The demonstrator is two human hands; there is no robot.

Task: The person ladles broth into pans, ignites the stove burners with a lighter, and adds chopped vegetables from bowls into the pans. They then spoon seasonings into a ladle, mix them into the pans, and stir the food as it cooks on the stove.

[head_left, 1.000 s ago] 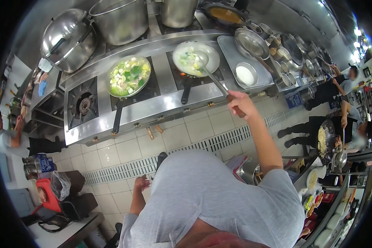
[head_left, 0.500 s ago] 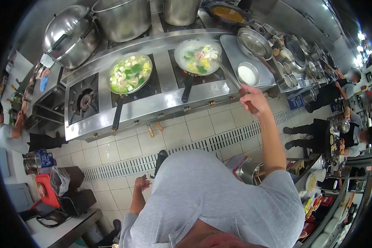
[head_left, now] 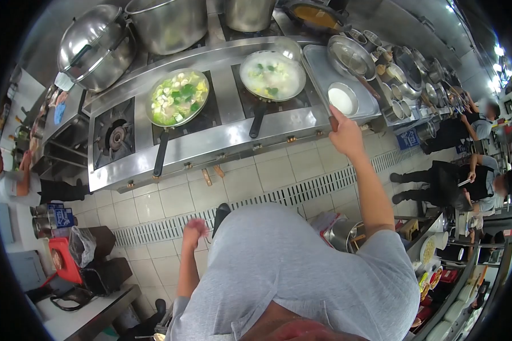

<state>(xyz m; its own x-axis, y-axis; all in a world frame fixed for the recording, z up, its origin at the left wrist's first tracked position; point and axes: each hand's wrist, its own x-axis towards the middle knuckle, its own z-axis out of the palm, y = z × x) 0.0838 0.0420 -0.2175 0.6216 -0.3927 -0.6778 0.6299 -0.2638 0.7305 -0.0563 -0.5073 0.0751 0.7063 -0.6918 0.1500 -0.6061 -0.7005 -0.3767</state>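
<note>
My right hand (head_left: 346, 133) is closed around the brown handle of a ladle; the ladle's round metal bowl (head_left: 288, 49) is blurred over the far right rim of the right-hand pan (head_left: 274, 94). Cloudy liquid fills that pan, with green leaves and pale pieces floating in it. On the burner to its left, another pan (head_left: 169, 120) holds chopped greens and whitish pieces in broth. A metal bowl of white liquid (head_left: 342, 100) stands on the tray just beyond my right hand. My left hand (head_left: 194, 229) hangs low by my side, away from the stove, its fingers smeared by motion.
Large metal pots (head_left: 168, 28) and a lidded pot (head_left: 94, 51) stand behind the pans. Both pan handles (head_left: 161, 153) jut over the stove's front edge. A metal tray (head_left: 318, 62) carries a strainer-like pan (head_left: 351, 57). Co-workers (head_left: 478, 122) stand at right and left.
The ladle has moved out of the middle of the right pan to its far rim. The food there has spread and sunk into the liquid. My left hand has risen slightly.
</note>
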